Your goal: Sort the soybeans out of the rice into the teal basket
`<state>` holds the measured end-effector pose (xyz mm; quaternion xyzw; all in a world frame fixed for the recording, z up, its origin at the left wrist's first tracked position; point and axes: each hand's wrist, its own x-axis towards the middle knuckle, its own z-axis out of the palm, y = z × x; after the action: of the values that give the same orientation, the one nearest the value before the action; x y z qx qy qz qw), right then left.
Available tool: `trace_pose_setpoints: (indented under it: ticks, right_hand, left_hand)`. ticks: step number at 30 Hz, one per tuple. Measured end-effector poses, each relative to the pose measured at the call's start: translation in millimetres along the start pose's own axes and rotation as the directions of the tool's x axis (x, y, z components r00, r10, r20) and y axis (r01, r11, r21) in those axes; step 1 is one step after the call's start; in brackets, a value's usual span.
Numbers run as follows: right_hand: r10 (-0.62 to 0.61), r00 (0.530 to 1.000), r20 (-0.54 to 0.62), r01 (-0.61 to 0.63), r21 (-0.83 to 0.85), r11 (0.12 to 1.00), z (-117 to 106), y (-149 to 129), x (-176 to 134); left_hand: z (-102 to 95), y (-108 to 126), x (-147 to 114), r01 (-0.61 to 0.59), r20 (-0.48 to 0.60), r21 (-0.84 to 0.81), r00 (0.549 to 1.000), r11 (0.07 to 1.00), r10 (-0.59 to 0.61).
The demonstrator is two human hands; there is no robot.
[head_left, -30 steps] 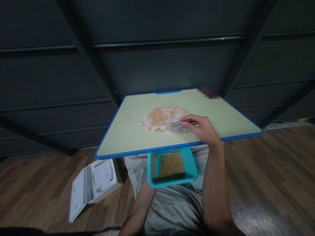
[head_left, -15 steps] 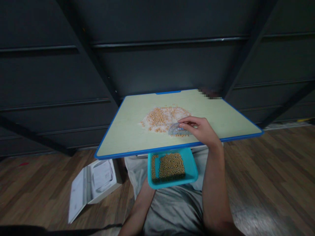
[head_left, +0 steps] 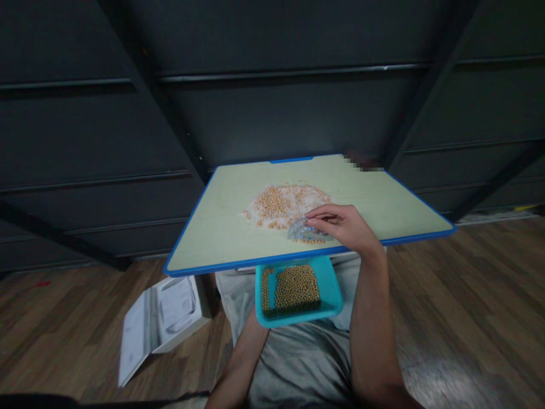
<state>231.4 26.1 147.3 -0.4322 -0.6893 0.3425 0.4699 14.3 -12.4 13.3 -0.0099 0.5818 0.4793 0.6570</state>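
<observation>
Yellow round beans mixed with white grains (head_left: 284,205) lie heaped mid-desk on the blue-edged pale desk (head_left: 213,227). Below its near edge, the left hand (head_left: 251,321), grip hidden, seems to steady a turquoise plastic tray of beans (head_left: 332,284). The right hand (head_left: 344,227) pinches a clear plastic protractor (head_left: 300,230) flat as a scraper beside the heap.

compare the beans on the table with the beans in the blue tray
The beans on the table lie loose in a spread patch mixed with white grains; the beans in the blue tray are packed in a dense block with no white grains visible. The table pile sits on the tabletop by the right hand; the tray sits below the table's near edge. Both look like the same small round tan beans.
</observation>
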Motion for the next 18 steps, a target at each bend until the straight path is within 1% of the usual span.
trace_pose_setpoints:
  ticks: [1, 3, 7, 10, 12, 15, 18]
  right_hand:
    - [-0.002, 1.0, 0.006, 0.002, 0.002, 1.0, 0.0, 0.0, 0.0]
    - [-0.005, 1.0, 0.015, 0.004, 0.011, 1.0, -0.1, -0.3, -0.1]
    - [-0.005, 1.0, 0.018, 0.005, 0.034, 0.999, 0.4, -1.4, -0.4]
    - [-0.004, 1.0, 0.023, 0.003, 0.048, 0.999, 1.1, -2.2, -0.5]
    - [0.003, 0.999, 0.032, -0.004, 0.058, 0.998, 1.3, -2.7, -0.4]
    - [0.01, 0.999, 0.047, -0.014, 0.067, 0.998, 1.3, -3.5, -0.1]
    - [0.013, 0.998, 0.059, -0.017, 0.065, 0.998, 1.0, -3.9, -0.3]
  left_hand:
    - [1.9, 0.8, -3.8, 0.006, -0.021, -0.033, 1.0, 0.999, -0.007]
    - [3.5, 1.9, -7.6, 0.027, -0.023, -0.091, 0.999, 0.995, -0.029]
    - [-1.1, 1.3, -1.8, 0.041, 0.014, -0.184, 0.999, 0.982, -0.039]
    - [-5.5, -0.5, 2.8, 0.0, 0.038, -0.173, 0.999, 0.985, 0.007]
    - [-5.4, -0.9, 0.9, -0.003, 0.047, -0.142, 0.999, 0.99, 0.01]
    - [0.1, 0.9, -8.3, 0.019, -0.012, -0.106, 1.0, 0.994, -0.021]
    - [4.2, 3.0, -14.3, -0.023, -0.032, -0.094, 0.999, 0.995, 0.021]
